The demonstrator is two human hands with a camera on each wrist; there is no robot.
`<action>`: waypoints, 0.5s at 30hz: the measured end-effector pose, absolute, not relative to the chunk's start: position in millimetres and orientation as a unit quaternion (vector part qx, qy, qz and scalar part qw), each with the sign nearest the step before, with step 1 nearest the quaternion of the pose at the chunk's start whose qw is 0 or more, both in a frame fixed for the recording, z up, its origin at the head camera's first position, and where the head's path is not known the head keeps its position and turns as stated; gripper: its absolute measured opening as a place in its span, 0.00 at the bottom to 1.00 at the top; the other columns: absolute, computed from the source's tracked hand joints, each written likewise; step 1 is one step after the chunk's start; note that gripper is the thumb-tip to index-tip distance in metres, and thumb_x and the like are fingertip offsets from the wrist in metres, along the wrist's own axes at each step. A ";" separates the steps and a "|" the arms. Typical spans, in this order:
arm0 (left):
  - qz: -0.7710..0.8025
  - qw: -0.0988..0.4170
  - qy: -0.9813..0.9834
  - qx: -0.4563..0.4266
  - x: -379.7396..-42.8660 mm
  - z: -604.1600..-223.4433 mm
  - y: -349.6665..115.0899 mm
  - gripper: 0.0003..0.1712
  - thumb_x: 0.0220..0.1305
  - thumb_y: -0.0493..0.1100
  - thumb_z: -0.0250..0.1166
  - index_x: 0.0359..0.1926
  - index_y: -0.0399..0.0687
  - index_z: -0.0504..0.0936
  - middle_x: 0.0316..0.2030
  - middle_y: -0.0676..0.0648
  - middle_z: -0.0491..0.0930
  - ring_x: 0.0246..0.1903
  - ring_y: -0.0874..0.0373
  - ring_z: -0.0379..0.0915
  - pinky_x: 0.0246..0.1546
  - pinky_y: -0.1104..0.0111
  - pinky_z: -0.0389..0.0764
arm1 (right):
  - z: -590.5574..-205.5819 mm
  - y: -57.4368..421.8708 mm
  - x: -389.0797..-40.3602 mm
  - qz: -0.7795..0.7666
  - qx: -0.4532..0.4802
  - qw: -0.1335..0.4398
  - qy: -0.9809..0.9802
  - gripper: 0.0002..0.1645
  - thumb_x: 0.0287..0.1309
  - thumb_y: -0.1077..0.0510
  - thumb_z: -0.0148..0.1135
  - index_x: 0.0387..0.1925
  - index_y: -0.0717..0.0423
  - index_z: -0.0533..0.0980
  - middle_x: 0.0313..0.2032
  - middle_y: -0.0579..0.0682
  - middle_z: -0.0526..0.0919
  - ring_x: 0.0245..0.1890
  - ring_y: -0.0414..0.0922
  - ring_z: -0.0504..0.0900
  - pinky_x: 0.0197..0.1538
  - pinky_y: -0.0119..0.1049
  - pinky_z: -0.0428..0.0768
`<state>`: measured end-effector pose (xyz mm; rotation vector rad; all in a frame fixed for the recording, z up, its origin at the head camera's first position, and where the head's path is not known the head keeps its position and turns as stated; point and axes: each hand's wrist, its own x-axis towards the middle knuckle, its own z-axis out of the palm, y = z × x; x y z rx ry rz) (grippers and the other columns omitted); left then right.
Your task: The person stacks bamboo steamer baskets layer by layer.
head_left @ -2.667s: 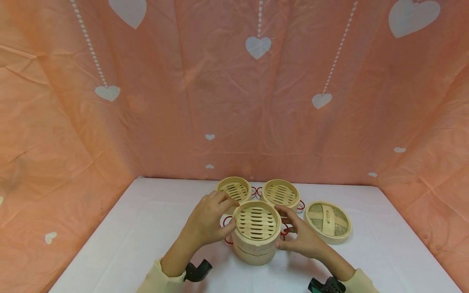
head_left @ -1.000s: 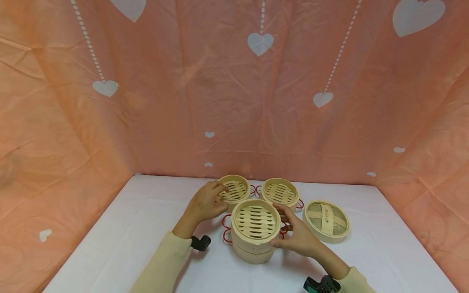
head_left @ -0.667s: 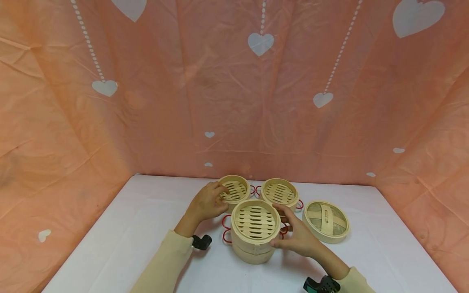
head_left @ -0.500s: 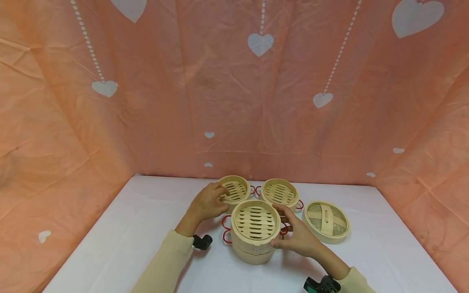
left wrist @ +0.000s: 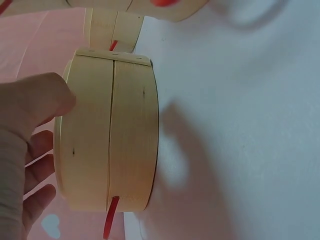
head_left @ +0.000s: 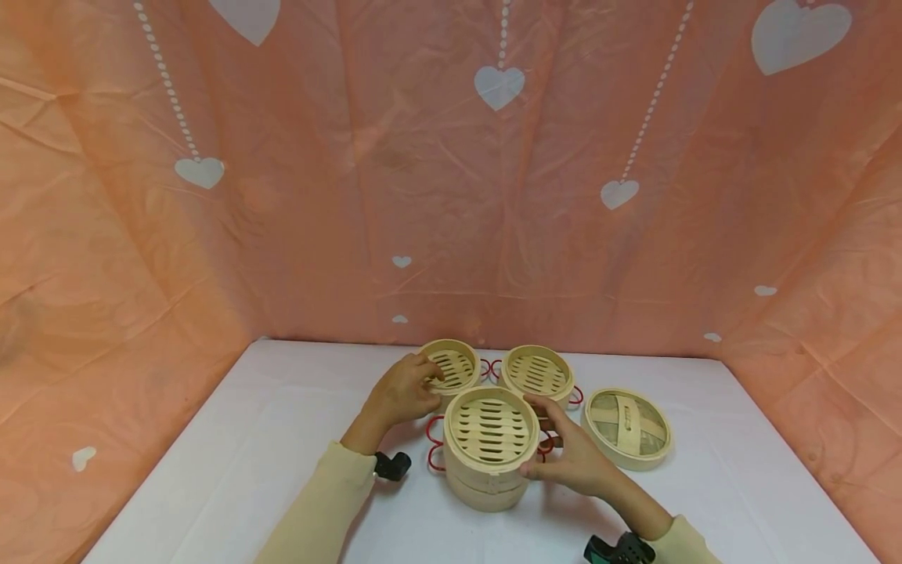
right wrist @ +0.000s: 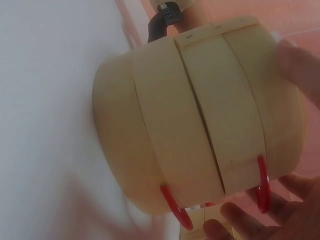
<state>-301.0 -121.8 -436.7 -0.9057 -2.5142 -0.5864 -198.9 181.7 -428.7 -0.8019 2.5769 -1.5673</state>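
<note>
A stack of two round bamboo steamer baskets [head_left: 491,427] with slatted bases and red side handles stands at the front. My right hand [head_left: 567,450] holds its right side, fingers near the red handles [right wrist: 263,184] and thumb by the upper edge. Behind it to the left is another bamboo steamer basket [head_left: 458,368]. My left hand [head_left: 402,392] grips this basket's left rim; in the left wrist view the thumb lies against its outer wall [left wrist: 112,135]. The fingers partly disappear behind the rim there.
A third slatted steamer basket [head_left: 538,372] sits at the back, right of the left one. Farther right a woven bamboo lid [head_left: 627,427] lies on the white table [head_left: 225,470]. An orange cloth with pale hearts [head_left: 451,196] hangs behind and at both sides.
My left hand has left the front stack's rim and moved back and left to the rear left basket. It has stayed there over the last second. My right hand remains at the stack.
</note>
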 end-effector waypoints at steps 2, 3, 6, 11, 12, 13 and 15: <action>-0.208 0.200 -0.901 -0.325 -301.2 -437.5 -121.5 0.14 0.40 0.41 0.70 0.35 0.52 0.83 0.32 0.53 0.79 0.35 0.58 0.73 0.37 0.65 0.76 | -428.6 181.7 -198.8 -0.501 -0.257 0.011 0.826 0.56 0.41 0.54 0.78 0.68 0.59 0.58 0.57 0.61 0.73 0.48 0.38 0.77 0.41 0.31 0.77; -0.207 0.200 -0.901 -0.325 -301.3 -437.9 -121.4 0.14 0.40 0.42 0.70 0.34 0.52 0.83 0.32 0.53 0.79 0.35 0.58 0.73 0.37 0.65 0.76 | -428.5 181.8 -198.8 -0.501 -0.257 0.012 0.827 0.56 0.41 0.54 0.78 0.68 0.59 0.58 0.57 0.61 0.73 0.48 0.38 0.77 0.41 0.32 0.76; -0.203 0.202 -0.900 -0.329 -301.6 -438.6 -121.4 0.14 0.41 0.42 0.71 0.34 0.52 0.83 0.31 0.54 0.79 0.34 0.58 0.74 0.37 0.64 0.75 | -428.2 182.0 -198.8 -0.501 -0.257 0.013 0.826 0.55 0.41 0.54 0.78 0.69 0.58 0.58 0.57 0.61 0.73 0.48 0.39 0.77 0.41 0.32 0.77; -0.206 0.199 -0.895 -0.341 -302.0 -439.3 -121.7 0.13 0.41 0.41 0.71 0.33 0.51 0.83 0.30 0.53 0.77 0.31 0.60 0.71 0.35 0.66 0.75 | -428.3 182.2 -199.3 -0.503 -0.260 0.012 0.824 0.55 0.41 0.54 0.78 0.68 0.59 0.58 0.57 0.61 0.73 0.48 0.39 0.78 0.41 0.32 0.77; -0.209 0.198 -0.894 -0.344 -301.9 -439.3 -121.6 0.13 0.41 0.40 0.71 0.33 0.50 0.83 0.29 0.53 0.77 0.31 0.60 0.71 0.34 0.67 0.74 | -428.5 182.2 -199.4 -0.502 -0.260 0.011 0.824 0.55 0.41 0.54 0.78 0.68 0.59 0.58 0.57 0.61 0.73 0.48 0.39 0.78 0.41 0.32 0.77; -0.212 0.197 -0.893 -0.346 -301.8 -439.4 -121.5 0.12 0.41 0.40 0.71 0.33 0.49 0.83 0.29 0.53 0.76 0.30 0.61 0.70 0.34 0.68 0.74 | -428.6 182.2 -199.6 -0.502 -0.260 0.010 0.825 0.55 0.41 0.54 0.78 0.68 0.59 0.58 0.57 0.61 0.73 0.48 0.39 0.78 0.41 0.32 0.77; -0.216 0.196 -0.890 -0.350 -301.5 -439.4 -121.0 0.12 0.41 0.39 0.71 0.32 0.49 0.83 0.27 0.54 0.74 0.29 0.62 0.68 0.32 0.70 0.73 | -429.0 182.1 -200.0 -0.500 -0.259 0.010 0.826 0.55 0.41 0.54 0.78 0.68 0.59 0.58 0.57 0.61 0.73 0.48 0.40 0.78 0.42 0.32 0.77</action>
